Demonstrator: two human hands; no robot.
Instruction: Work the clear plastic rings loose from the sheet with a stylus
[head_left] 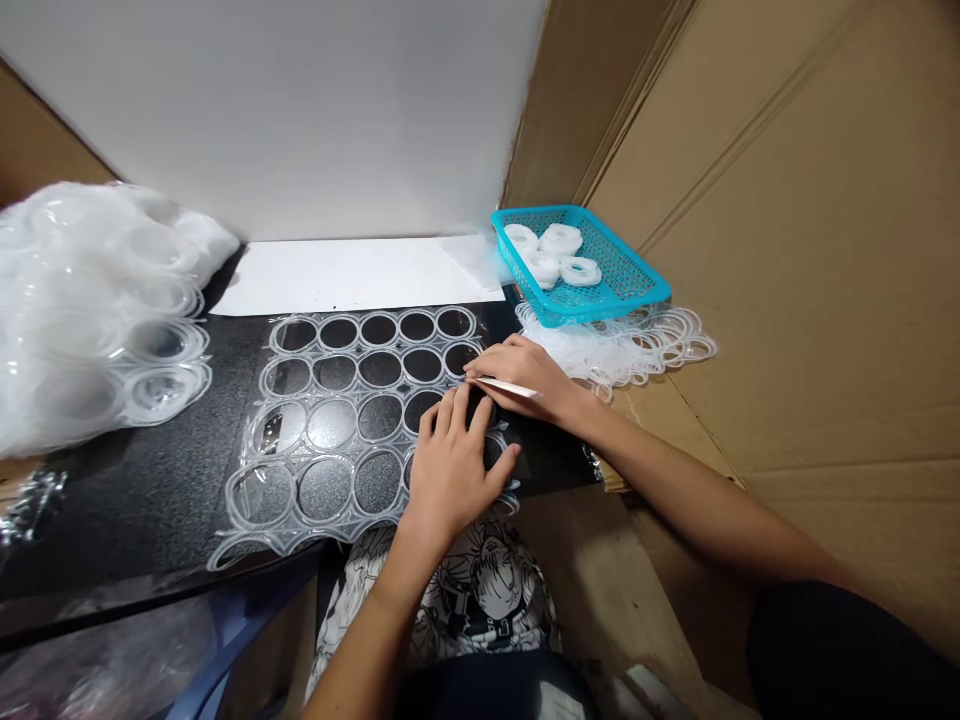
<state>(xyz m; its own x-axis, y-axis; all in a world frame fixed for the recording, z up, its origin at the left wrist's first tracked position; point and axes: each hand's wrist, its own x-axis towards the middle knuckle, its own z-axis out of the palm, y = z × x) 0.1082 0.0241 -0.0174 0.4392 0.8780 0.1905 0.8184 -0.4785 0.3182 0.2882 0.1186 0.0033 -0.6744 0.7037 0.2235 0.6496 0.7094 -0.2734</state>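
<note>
A clear plastic sheet of joined rings (379, 415), set out in rows, lies on the black worktop. My left hand (454, 450) rests flat on the right part of this sheet, palm down, fingers spread. Just beyond it, my right hand (536, 375) is closed on a slim white pointed stick (508, 387). The stick's narrow end is by the fingertips, at the rings near the sheet's right edge. Whether it has a blade I cannot tell. Both hands are close together, and my left hand covers several rings.
At the left stands a heap of ring sheets in clear plastic (97, 310). A blue basket (630, 290) at the back right holds several stacks of white rings (561, 240). Loose ring scraps (637, 345) lie beneath it. Cardboard (810, 250) walls the right side; white paper (352, 275) lies behind.
</note>
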